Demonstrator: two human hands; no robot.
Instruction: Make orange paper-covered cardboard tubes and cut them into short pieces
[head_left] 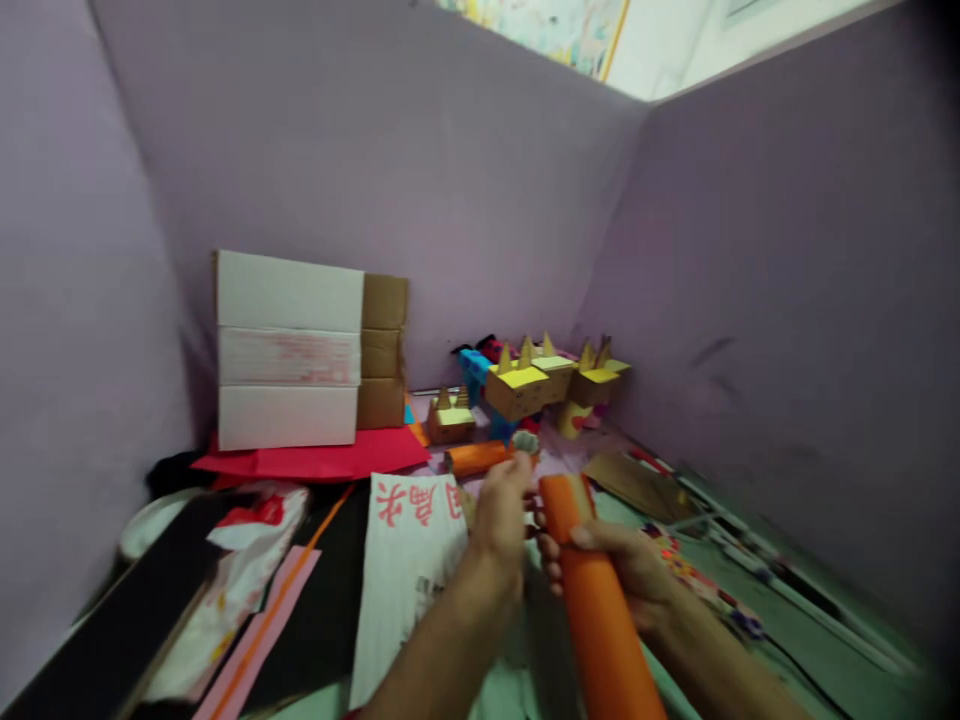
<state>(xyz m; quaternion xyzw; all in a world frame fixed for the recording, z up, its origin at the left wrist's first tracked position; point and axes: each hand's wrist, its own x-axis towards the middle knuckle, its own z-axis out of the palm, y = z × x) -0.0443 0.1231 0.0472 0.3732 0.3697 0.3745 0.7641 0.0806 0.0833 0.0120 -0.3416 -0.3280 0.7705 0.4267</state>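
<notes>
An orange paper roll slants from the bottom edge up to the middle of the view. My right hand is wrapped round its upper part, with the thumb on top. My left hand is just left of the roll's upper end, slightly blurred, and its far fingers are partly hidden, so whether it grips anything does not show. Beneath my left forearm lies a white cardboard sheet with red characters. Beyond my left hand is a shorter orange tube lying on its side.
Small cardboard boxes with pointed tops stand at the back centre. A folded white carton leans on the wall above red paper. Pink strips and plastic bags lie left; brown cardboard and white rods lie right.
</notes>
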